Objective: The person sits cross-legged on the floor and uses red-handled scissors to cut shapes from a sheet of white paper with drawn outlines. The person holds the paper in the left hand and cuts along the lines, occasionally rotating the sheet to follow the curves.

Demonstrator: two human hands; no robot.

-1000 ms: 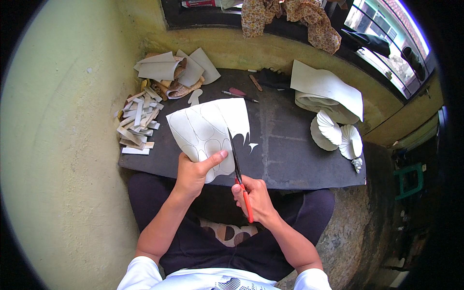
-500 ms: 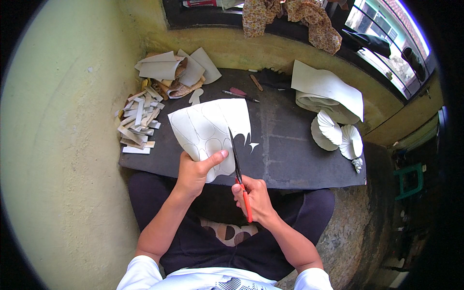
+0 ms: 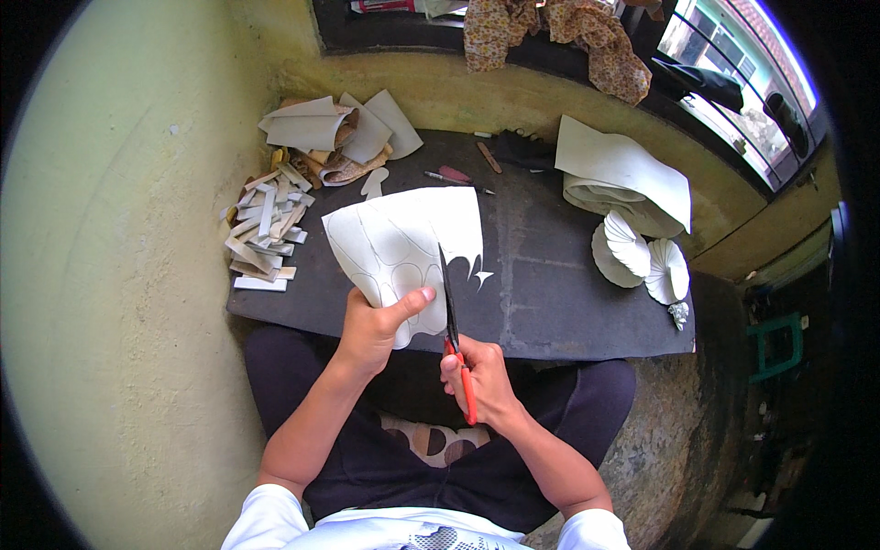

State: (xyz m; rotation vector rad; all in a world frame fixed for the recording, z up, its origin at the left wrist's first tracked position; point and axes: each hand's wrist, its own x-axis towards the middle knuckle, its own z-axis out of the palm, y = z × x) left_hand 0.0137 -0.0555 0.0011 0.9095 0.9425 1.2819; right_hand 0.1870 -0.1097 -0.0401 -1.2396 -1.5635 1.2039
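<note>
My left hand (image 3: 374,323) grips the lower edge of a white sheet (image 3: 390,234), thumb on top. Rounded shapes are drawn on the sheet in thin lines. My right hand (image 3: 484,374) is closed round the red handles of a pair of scissors (image 3: 450,312). Their dark blades point away from me and lie at the sheet's right part, where a cut edge runs between the drawn shapes and a ragged strip. A small white scrap (image 3: 483,277) is by the strip's jagged lower end. The fingers under the sheet are hidden.
On the dark table (image 3: 568,307) a pile of pale strips (image 3: 266,225) and curled sheets (image 3: 316,128) lie at left. A pen (image 3: 454,181) lies at the back. A folded white sheet (image 3: 623,174) and white shell-shaped pieces (image 3: 623,249) are at right. A wall (image 3: 128,275) borders the left.
The sheet, left hand and scissor blades have shifted very slightly to the right. The scissor handles look a little wider apart. Both grips stay the same.
</note>
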